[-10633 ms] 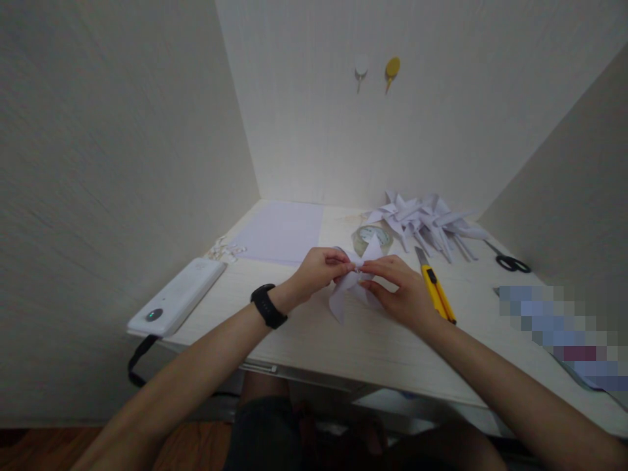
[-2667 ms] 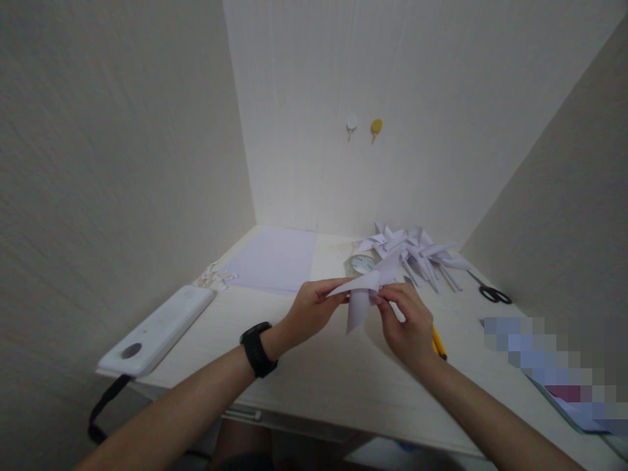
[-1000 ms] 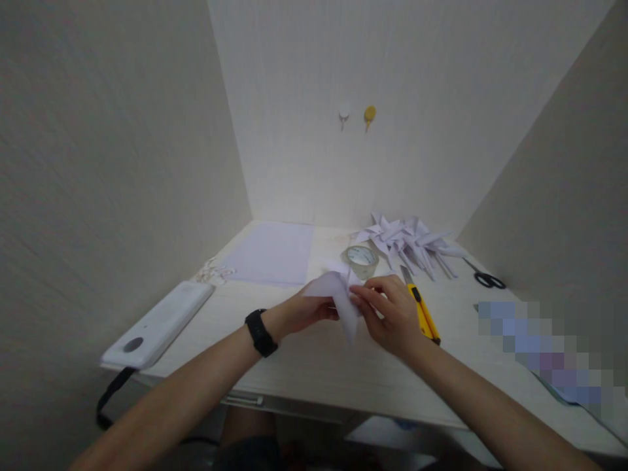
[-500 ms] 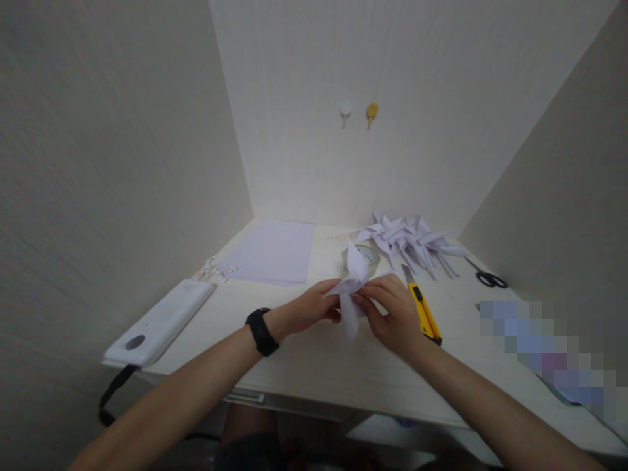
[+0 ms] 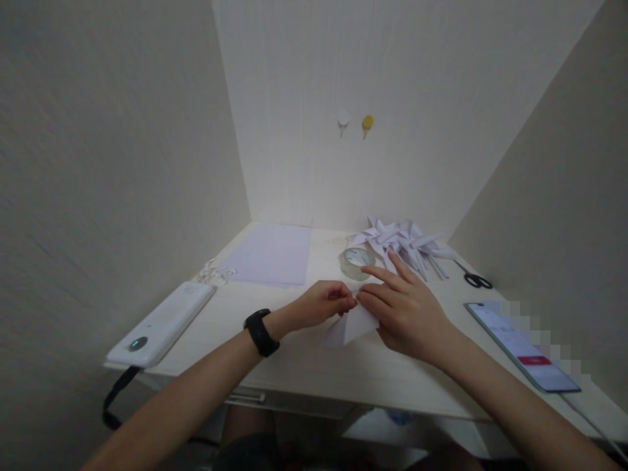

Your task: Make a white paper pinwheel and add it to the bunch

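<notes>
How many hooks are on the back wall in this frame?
2. A white hook sits on the left and a yellow hook close beside it on the right, both high on the back wall above the tape roll. None looks hidden.

Pale wood-grain desk (image 5: 314,366) set in an alcove: cream textured walls left (image 5: 108,163), back (image 5: 392,78) and right (image 5: 564,196). Two hooks on back wall, white (image 5: 343,122) and yellow (image 5: 367,122). Light brightest at rear corner.
</notes>
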The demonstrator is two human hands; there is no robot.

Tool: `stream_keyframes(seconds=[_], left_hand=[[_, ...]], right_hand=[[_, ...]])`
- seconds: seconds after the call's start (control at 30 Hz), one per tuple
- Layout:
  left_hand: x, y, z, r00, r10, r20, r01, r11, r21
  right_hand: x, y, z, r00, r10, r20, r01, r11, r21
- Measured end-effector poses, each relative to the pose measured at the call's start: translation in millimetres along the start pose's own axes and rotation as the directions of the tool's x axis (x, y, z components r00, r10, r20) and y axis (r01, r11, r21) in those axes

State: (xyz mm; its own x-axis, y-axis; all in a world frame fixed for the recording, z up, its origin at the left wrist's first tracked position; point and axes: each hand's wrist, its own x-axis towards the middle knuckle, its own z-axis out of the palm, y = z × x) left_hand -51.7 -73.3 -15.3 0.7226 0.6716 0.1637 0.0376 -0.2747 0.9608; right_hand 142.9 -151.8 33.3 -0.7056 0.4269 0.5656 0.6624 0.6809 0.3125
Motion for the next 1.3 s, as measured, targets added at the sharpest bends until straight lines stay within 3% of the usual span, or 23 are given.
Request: stream_keyframes(seconds=[0.17, 0.3, 0.47, 0.57, 0.67, 0.77, 0.87, 0.97, 1.03, 1.1, 1.2, 1.3], left_hand=[[-1.1, 3.0, 2.2, 0.998, 0.064, -0.016, -0.064, 0.997, 0.034], [-2.9, 8.3, 2.4, 0.998, 0.051, -0.031, -0.050, 0.998, 0.033], [-3.2, 14.8, 4.9, 0.999, -0.006, 0.040, 0.011, 0.993, -0.118], [-0.6, 17.0, 8.3, 0.999, -0.045, -0.001, 0.044, 0.981, -0.191], [4.2, 19.5, 11.6, 0.996, -0.076, -0.043, 0.066, 0.977, -0.203], [12.0, 22.5, 14.2, 0.998, -0.057, -0.025, 0.050, 0.976, -0.213], [24.3, 21.4, 18.4, 0.998, -0.015, -0.062, 0.005, 0.987, -0.159], [40.5, 13.6, 27.3, 0.990, 0.019, -0.141, 0.000, 0.992, 0.128], [52.7, 8.1, 36.2, 0.988, 0.084, -0.133, -0.013, 0.887, 0.462], [66.1, 5.5, 46.9, 0.986, 0.143, -0.081, -0.032, 0.652, 0.758], [89.3, 7.8, 64.4, 0.993, 0.120, 0.020, -0.058, 0.326, 0.944], [113.0, 11.3, 79.6, 0.998, 0.065, 0.026, -0.041, 0.240, 0.970]], right_hand=[[-2.0, -10.5, -8.2, 0.992, 0.086, 0.091, -0.093, 0.992, 0.083], [-7.8, -12.8, -4.7, 0.975, 0.187, 0.121, -0.205, 0.967, 0.155], [-14.4, -14.8, 3.8, 0.976, 0.216, 0.036, -0.219, 0.949, 0.228], [-18.7, -15.0, 6.3, 0.976, 0.208, -0.063, -0.183, 0.943, 0.278], [-25.2, -12.9, 8.5, 0.942, 0.308, -0.136, -0.237, 0.894, 0.381], [-37.6, -4.8, 12.8, 0.849, 0.527, -0.052, -0.392, 0.692, 0.606], [-57.3, 14.6, 19.5, 0.661, 0.738, 0.134, -0.504, 0.305, 0.808], [-79.2, 44.1, 25.5, 0.387, 0.911, 0.140, -0.348, 0.004, 0.937], [-91.4, 64.3, 27.4, 0.294, 0.937, 0.189, -0.171, -0.143, 0.975], [-101.1, 80.7, 27.7, 0.259, 0.936, 0.239, -0.027, -0.241, 0.970], [-111.3, 93.1, 28.9, 0.255, 0.918, 0.305, 0.074, -0.332, 0.940], [-116.2, 93.3, 33.9, 0.273, 0.899, 0.343, 0.077, -0.376, 0.923]])
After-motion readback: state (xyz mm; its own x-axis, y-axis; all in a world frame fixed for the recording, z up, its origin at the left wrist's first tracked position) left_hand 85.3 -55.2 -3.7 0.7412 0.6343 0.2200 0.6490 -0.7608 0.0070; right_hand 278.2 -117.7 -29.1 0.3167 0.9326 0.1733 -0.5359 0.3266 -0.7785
